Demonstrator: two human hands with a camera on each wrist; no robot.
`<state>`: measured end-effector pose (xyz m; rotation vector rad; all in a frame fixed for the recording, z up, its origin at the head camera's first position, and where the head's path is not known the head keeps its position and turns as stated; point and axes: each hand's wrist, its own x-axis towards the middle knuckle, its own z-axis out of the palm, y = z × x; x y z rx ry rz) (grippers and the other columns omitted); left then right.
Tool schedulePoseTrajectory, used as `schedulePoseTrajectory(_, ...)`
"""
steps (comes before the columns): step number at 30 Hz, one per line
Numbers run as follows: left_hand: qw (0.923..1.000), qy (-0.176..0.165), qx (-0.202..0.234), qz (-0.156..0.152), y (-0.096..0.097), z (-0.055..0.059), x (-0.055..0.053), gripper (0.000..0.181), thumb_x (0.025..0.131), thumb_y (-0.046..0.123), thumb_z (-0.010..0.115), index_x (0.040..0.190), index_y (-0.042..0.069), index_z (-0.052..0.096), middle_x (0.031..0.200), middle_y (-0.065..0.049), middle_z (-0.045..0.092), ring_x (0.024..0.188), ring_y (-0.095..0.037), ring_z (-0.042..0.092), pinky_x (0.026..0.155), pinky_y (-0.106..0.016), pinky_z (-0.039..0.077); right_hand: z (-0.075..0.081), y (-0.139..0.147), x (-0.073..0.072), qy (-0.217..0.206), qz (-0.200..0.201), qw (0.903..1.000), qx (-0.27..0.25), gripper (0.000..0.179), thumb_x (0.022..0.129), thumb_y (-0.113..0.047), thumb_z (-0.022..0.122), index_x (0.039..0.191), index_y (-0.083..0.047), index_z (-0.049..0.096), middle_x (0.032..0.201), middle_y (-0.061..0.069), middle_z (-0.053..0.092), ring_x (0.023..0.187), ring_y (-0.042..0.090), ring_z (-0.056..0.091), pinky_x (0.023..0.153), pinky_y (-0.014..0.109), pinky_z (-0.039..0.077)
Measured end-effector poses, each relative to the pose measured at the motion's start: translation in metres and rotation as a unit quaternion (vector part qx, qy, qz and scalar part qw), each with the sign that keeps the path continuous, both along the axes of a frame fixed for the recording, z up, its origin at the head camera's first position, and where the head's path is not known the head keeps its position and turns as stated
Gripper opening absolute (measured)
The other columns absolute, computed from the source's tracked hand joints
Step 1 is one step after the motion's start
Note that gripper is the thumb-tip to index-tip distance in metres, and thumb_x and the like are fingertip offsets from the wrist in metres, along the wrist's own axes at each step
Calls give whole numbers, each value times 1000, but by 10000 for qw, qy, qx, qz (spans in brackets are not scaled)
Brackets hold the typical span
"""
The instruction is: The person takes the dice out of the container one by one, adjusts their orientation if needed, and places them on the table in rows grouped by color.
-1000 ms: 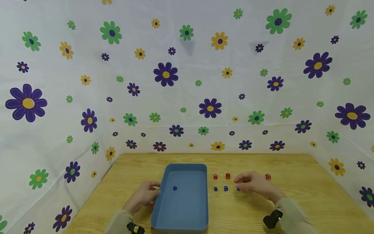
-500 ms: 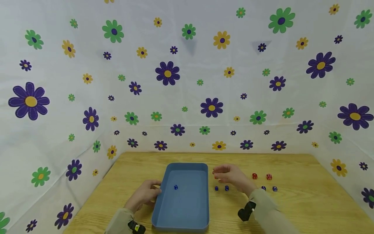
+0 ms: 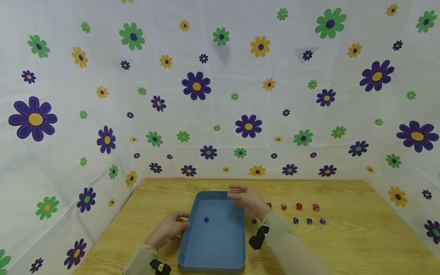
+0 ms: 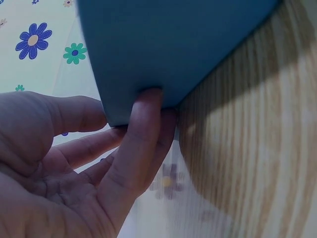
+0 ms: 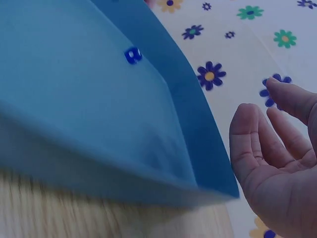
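A shallow blue tray lies on the table with one blue die inside. Beside its left wall is my left hand. In the left wrist view its thumb lies along the rim and other fingertips touch the outer wall. My right hand hovers at the tray's far right corner with fingers loosely bent. The right wrist view shows nothing in that hand. Right of the tray, red dice such as this red die form a row, partly covered by the hand.
A second row, of blue dice such as this blue die, runs nearer to me, partly behind the right sleeve. The wooden table ends at a flower-printed white curtain on the far side and both sides.
My right hand has moved left, from above the dice rows to the tray's far right corner, uncovering more dice. The left hand stays at the tray's left wall.
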<state>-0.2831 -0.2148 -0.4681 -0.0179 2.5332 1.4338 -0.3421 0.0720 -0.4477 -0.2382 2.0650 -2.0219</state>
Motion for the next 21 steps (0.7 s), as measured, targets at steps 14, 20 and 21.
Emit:
schedulePoseTrajectory(14, 9999, -38, 150, -67, -3, 0, 3, 38, 96, 4, 54, 133, -2, 55, 109, -19, 65, 82, -22, 68, 62, -41, 60, -17, -51, 2, 25, 391, 9992, -39, 36, 92, -12, 68, 125, 0, 63, 124, 18, 65, 107, 26, 65, 93, 45, 55)
schedulePoseTrajectory(20, 9999, -66, 100, -39, -1, -1, 0, 40, 95, 5, 55, 134, -2, 54, 110, -19, 65, 83, -22, 67, 61, -41, 59, -25, -62, 7, -50, 178, 9998, 94, 33, 90, -10, 70, 121, 0, 65, 116, 14, 69, 100, 19, 66, 88, 43, 57)
schedulePoseTrajectory(21, 9999, -65, 79, -47, -1, 0, -1, 40, 95, 6, 55, 134, -2, 54, 110, -18, 65, 84, -23, 66, 61, -41, 59, -27, -64, 7, -34, 118, 9998, 129, 33, 89, -10, 70, 120, 1, 65, 115, 13, 69, 98, 18, 67, 87, 43, 57)
